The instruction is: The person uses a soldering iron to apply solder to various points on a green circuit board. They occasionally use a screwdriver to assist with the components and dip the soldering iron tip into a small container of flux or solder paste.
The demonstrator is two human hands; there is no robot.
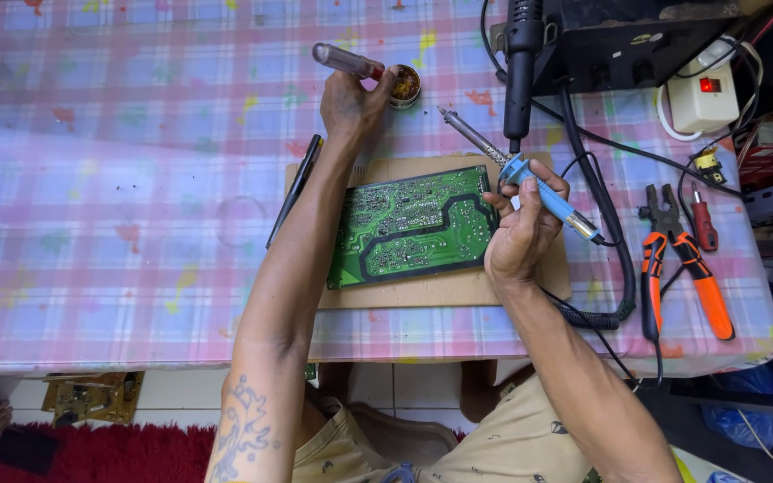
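My left hand (351, 103) is closed around a screwdriver with a clear handle (344, 60), near the far edge of the counter (118, 179), and it is just beside a small round tin (403, 86). My right hand (521, 234) grips a soldering iron with a blue handle (530, 183); its metal tip points toward the far edge and is in the air above the counter. Between my 2 hands, a green circuit board (413, 225) lies flat on a piece of brown cardboard (440, 291), in the middle of the counter near its near edge. Orange pliers (682, 264) lie near the right edge, well apart from the board.
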